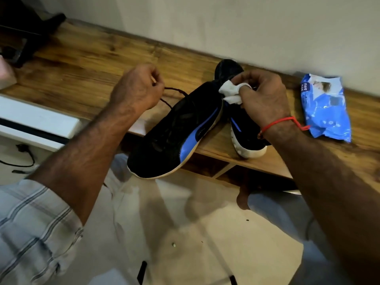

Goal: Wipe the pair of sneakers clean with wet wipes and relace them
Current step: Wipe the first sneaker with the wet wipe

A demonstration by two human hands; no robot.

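Sneakers [176,128], left fingers [153,79] pinching lace [172,91], right fingers [244,77] gripping wipe [230,92]

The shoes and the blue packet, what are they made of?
The shoes look like dull black cloth with shiny blue stripes and a pale, rubbery-looking sole. The blue packet seems to be thin plastic: it is glossy and crinkled.

You have two black sneakers with blue stripes and white soles: the left sneaker [174,132] overhangs the counter [82,64] edge, the right sneaker [244,136] beside it, a dark lace [174,91] trailing, a crumpled white wipe [231,92], a blue wipes pack [326,108] lying right.
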